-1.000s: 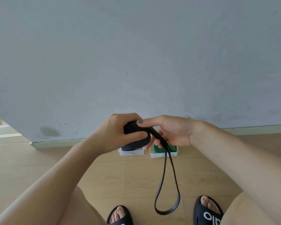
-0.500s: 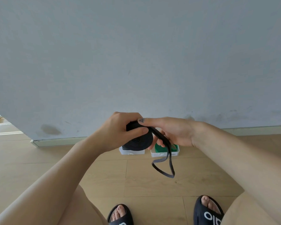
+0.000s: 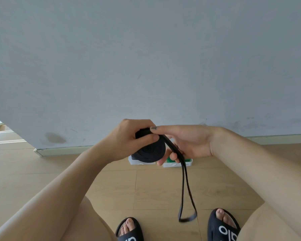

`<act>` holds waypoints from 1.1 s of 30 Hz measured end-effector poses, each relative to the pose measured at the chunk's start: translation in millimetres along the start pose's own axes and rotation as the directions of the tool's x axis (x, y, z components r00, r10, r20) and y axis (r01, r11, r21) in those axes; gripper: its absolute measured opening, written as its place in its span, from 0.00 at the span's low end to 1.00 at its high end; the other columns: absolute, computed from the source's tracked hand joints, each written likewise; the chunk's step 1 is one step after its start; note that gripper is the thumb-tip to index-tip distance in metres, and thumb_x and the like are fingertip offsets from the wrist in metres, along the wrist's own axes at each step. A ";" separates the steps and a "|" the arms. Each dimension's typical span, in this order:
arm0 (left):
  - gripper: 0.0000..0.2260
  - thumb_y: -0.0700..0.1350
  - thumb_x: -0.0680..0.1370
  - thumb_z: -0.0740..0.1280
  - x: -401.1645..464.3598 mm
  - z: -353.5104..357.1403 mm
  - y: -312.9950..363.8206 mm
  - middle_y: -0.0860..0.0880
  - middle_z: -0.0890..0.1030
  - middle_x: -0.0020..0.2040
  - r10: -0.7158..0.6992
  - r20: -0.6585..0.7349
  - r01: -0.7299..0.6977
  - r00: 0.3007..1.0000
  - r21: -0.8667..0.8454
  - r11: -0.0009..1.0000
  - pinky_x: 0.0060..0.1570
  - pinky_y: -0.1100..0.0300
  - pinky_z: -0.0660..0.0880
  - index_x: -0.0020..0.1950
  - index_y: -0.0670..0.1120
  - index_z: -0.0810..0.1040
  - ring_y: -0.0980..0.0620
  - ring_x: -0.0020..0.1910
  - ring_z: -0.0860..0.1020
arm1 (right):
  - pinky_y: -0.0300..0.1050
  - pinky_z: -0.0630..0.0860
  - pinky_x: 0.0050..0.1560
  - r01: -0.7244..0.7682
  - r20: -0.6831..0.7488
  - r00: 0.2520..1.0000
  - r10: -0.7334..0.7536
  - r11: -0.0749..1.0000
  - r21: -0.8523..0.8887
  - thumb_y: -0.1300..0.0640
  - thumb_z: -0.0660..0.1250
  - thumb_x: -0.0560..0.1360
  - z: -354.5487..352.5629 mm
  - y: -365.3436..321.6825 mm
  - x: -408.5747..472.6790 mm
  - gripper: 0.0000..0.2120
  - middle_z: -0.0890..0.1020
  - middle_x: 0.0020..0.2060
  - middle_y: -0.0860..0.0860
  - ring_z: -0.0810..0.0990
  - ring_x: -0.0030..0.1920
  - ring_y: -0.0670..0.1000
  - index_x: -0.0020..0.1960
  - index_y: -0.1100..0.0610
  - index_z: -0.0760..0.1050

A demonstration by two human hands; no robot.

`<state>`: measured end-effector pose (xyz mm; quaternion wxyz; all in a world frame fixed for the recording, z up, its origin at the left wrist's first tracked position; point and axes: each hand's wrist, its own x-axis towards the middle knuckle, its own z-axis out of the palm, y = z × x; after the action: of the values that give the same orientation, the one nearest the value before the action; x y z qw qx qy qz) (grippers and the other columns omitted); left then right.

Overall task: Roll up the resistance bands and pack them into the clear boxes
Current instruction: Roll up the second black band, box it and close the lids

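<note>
Left hand [image 3: 129, 138] grips the black band [image 3: 149, 151] roll, thumb across its face. Right hand [image 3: 186, 141] pinches the loose strap beside the roll; tail loop hangs toward the floor [image 3: 111, 185]. Below the hands, two clear boxes [image 3: 178, 163]; right one holds something green.

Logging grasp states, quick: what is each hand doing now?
Left hand: grips the rolled black resistance band.
Right hand: pinches the band's loose tail.

Bare floor [image 3: 111, 185] lies open to you before the clear boxes [image 3: 178, 163]. The wall [image 3: 146, 66] blocks you right behind them; the band's hanging loop [image 3: 186, 197] dangles across the approach.
</note>
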<state>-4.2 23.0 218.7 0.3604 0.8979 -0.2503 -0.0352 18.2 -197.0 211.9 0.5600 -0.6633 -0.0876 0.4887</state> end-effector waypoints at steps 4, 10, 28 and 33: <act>0.05 0.46 0.79 0.69 -1.0 -4.0 0.1 0.52 0.83 0.43 -0.013 -0.072 0.002 0.997 -0.156 0.988 0.43 0.63 0.75 0.51 0.49 0.83 0.52 0.43 0.80 | 0.46 0.69 0.45 0.048 0.076 0.996 -0.053 0.996 0.072 0.37 0.65 0.80 -8.2 -2.6 -5.8 0.29 0.84 0.57 0.66 0.73 0.36 0.51 0.72 0.54 0.72; 0.05 0.47 0.79 0.72 0.2 0.9 -0.4 0.53 0.81 0.36 -0.006 0.014 0.005 1.000 0.016 1.000 0.38 0.62 0.72 0.44 0.54 0.81 0.56 0.37 0.76 | 0.43 0.70 0.44 0.023 -0.059 0.998 -0.023 1.000 0.003 0.32 0.73 0.72 -0.4 4.8 8.5 0.33 0.83 0.57 0.68 0.72 0.34 0.48 0.67 0.54 0.79; 0.06 0.43 0.81 0.70 -1.3 -10.1 -1.2 0.56 0.84 0.41 -0.114 -0.130 0.094 0.985 -0.149 0.984 0.42 0.69 0.75 0.46 0.53 0.83 0.59 0.42 0.80 | 0.44 0.73 0.42 0.032 -0.172 0.985 -0.013 0.993 0.111 0.34 0.68 0.76 -7.6 -3.6 -4.4 0.34 0.83 0.46 0.59 0.72 0.32 0.49 0.67 0.63 0.74; 0.08 0.42 0.81 0.69 2.0 -6.0 0.7 0.56 0.84 0.41 -0.152 -0.200 0.106 0.968 -0.225 0.969 0.42 0.67 0.76 0.46 0.53 0.83 0.59 0.42 0.81 | 0.44 0.72 0.40 0.063 -0.156 0.987 -0.040 0.987 0.146 0.37 0.71 0.77 -4.8 -2.5 -0.2 0.31 0.83 0.46 0.60 0.70 0.31 0.48 0.66 0.62 0.76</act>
<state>-1.3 25.4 223.9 0.4765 0.8670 -0.1454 0.0122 22.8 -199.4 213.6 0.6259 -0.6522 -0.0244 0.4270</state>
